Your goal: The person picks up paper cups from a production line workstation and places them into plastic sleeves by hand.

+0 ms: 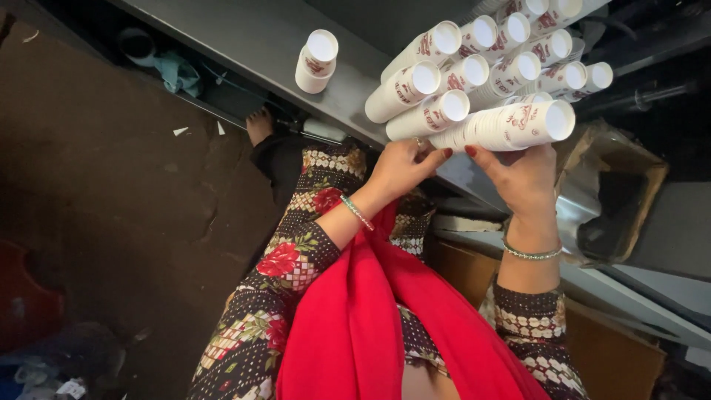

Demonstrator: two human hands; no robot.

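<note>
Your right hand point(527, 178) cupped the long cup stack point(511, 124) at the shelf point(259, 37) edge, your left hand point(404, 167) pinching its base. Neighbouring stacks point(474, 59) lay touching; any nudge probably would have rolled them off.

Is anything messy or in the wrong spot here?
Mostly tidy. The paper cup stacks lie bunched together on the grey shelf, and both hands hold the front stack. One short stack stands alone, apart from the pile. Small white paper scraps lie on the dark floor near a bare foot.
</note>
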